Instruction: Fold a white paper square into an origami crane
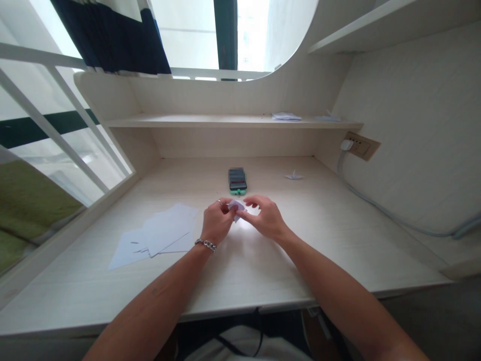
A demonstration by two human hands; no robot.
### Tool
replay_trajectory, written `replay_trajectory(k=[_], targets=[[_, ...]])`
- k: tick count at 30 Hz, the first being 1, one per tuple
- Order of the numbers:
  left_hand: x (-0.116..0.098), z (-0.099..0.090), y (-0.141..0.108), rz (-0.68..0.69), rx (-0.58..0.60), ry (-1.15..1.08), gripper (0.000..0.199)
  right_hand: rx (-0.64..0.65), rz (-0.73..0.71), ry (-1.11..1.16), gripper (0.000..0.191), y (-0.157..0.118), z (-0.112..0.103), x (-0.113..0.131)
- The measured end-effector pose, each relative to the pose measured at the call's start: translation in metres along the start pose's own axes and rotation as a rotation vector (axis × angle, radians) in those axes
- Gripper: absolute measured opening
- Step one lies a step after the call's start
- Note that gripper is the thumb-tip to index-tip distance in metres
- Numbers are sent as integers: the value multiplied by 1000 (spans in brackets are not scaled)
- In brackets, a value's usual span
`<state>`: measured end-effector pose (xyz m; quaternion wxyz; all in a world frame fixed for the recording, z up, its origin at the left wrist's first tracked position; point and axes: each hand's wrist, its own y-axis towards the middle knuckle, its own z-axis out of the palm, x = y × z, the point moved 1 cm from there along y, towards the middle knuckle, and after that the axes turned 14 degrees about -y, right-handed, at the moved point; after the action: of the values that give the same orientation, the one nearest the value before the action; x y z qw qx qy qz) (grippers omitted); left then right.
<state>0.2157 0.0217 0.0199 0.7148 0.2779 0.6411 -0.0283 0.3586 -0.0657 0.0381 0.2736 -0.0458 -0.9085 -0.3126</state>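
Note:
A small piece of folded white paper [236,204] is held above the desk, in front of a dark phone-like device. My left hand [217,220], with a ring and a chain bracelet, pinches its left side between thumb and fingers. From the right, my right hand [267,216] has its thumb against the paper's lower edge, and its curled index fingertip is by the upper right edge. Fingers hide part of the paper, so its exact folded shape is unclear. Beyond it lies the dark device [237,179] with a green lower end.
Loose white sheets [165,228] overlap on the left of the desk. A small folded paper crane [293,175] stands at the back right. Stacked papers [286,116] rest on the shelf [210,122]. A grey cable [391,215] runs from the wall socket [363,145].

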Motion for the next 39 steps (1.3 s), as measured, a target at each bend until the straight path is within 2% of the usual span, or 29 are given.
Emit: replay_trajectory(k=[4, 7, 10, 12, 15, 18, 22, 30, 39], targets=[[-1, 3, -4, 38, 30, 118, 26, 22, 39, -70, 17, -1, 9, -2], [-4, 6, -6, 43, 117, 183, 34, -6, 61, -67, 21, -2, 13, -4], [-5, 6, -6, 65, 151, 203, 32, -27, 43, -18, 24, -2, 15, -2], [-4, 5, -3, 80, 142, 165, 30, -10, 43, 68, 24, -2, 13, -1], [-2, 1, 1, 74, 118, 74, 29, 99, 83, 300, 27, 0, 11, -4], [-2, -1, 4, 49, 115, -8, 31, 200, 165, 551, 31, 3, 9, -9], [-6, 0, 4, 41, 136, -36, 35, 244, 299, 745, 31, 6, 9, -14], [-8, 1, 1, 36, 188, -31, 38, 256, 321, 777, 34, 6, 11, -18], [-15, 2, 0, 35, 235, 21, 34, 229, 211, 752, 30, 7, 14, -22]])
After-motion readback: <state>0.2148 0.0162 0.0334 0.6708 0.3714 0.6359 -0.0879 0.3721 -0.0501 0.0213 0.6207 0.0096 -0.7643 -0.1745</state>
